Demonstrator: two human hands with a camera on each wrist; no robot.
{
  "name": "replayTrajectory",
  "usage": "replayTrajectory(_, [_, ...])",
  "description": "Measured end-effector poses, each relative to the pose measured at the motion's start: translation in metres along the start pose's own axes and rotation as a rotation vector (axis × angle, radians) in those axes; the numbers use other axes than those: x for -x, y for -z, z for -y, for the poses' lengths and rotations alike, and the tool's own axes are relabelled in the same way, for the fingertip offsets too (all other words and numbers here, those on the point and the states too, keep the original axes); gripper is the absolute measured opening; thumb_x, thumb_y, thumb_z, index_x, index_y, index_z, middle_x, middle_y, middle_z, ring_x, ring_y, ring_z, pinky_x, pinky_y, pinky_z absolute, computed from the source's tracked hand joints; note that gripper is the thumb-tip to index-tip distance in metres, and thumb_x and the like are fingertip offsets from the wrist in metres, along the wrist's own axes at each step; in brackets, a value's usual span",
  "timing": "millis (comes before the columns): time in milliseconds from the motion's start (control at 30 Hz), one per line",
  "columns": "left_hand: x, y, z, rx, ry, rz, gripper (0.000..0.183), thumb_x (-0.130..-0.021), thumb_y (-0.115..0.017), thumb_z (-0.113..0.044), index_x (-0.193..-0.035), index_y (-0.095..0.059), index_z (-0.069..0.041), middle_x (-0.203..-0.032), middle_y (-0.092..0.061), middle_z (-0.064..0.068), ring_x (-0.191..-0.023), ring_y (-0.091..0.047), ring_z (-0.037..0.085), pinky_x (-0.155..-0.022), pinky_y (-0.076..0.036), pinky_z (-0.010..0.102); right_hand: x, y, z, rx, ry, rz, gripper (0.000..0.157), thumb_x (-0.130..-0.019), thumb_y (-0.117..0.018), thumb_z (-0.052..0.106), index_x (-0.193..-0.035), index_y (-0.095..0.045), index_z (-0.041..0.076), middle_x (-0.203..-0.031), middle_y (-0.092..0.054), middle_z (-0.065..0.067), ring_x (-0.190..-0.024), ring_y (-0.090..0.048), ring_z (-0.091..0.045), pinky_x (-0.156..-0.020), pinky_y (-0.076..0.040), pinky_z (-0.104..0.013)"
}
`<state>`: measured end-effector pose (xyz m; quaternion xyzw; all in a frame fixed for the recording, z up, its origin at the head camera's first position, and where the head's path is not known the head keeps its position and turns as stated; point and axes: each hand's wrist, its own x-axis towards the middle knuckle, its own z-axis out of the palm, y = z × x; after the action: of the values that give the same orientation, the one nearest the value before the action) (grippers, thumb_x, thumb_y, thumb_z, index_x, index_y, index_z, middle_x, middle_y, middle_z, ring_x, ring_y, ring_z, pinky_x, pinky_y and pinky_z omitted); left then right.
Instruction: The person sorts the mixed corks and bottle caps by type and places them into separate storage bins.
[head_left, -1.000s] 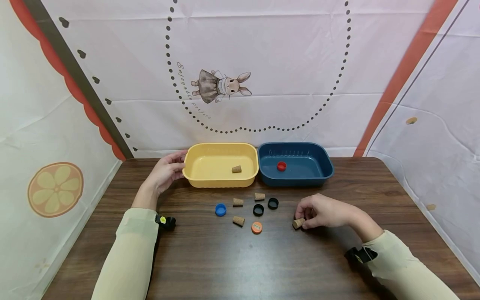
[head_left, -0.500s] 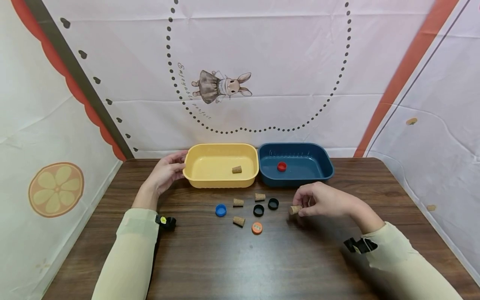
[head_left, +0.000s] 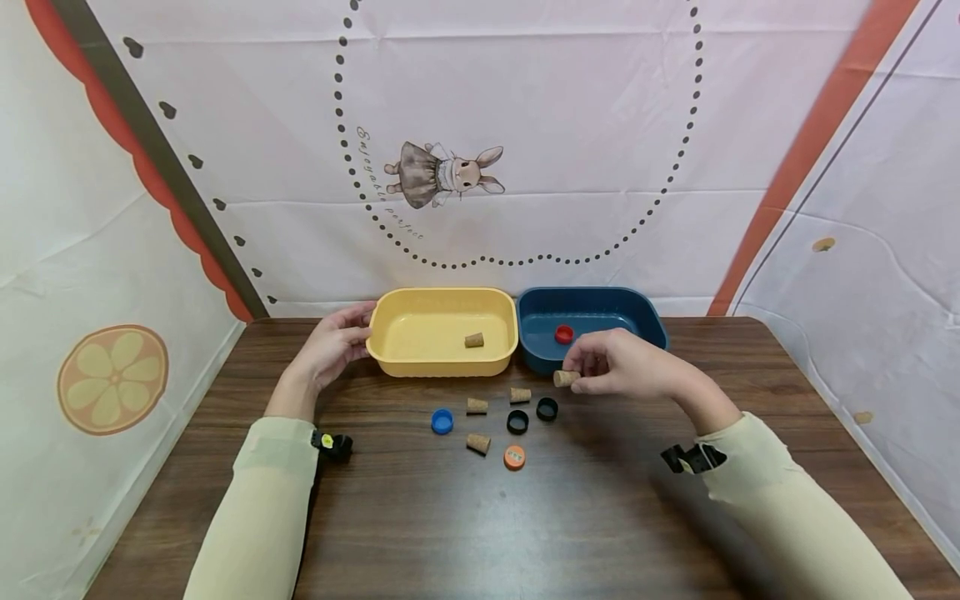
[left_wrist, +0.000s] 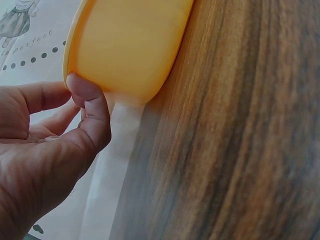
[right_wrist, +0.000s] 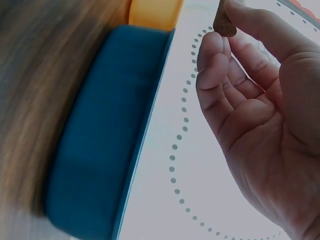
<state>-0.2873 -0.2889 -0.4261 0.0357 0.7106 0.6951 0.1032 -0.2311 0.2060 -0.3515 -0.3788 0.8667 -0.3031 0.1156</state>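
Note:
My right hand (head_left: 626,364) pinches a cork stopper (head_left: 566,378) between thumb and fingertips, just in front of the blue bin (head_left: 652,337). In the right wrist view that cork (right_wrist: 225,24) sticks out above the fingertips. My left hand (head_left: 335,343) holds the left end of the yellow bin (head_left: 420,367), with thumb and forefinger at its rim in the left wrist view. One cork (head_left: 474,340) lies inside the yellow bin, and a red bottle cap (head_left: 564,334) lies in the blue one.
On the wooden table (head_left: 420,525) lie more corks (head_left: 478,443), a blue cap (head_left: 442,421), two black caps (head_left: 517,422) and an orange cap (head_left: 514,457). Both bins stand side by side against a printed cloth backdrop (head_left: 570,150).
My right hand has lifted the cork off the table and carried it left and away from me, toward the bins. The left hand has stayed at the yellow bin.

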Motion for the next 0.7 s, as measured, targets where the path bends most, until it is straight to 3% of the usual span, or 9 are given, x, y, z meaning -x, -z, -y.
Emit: replayTrajectory(700, [0.001,-0.001,-0.001,0.000,0.009,-0.005,0.059,-0.110,-0.049,0.001,-0.166,-0.032,-0.004,-0.150,-0.039,0.025,-0.118,-0.058,0.032,-0.084,-0.060,0.029,-0.077,-0.004,0.008,0.039,0.042,-0.073,0.012,-0.097,-0.080,0.018,-0.108,-0.075,0.015,-0.094,-0.071,0.005,-0.085,-0.065,-0.014,-0.078,-0.059,-0.035])
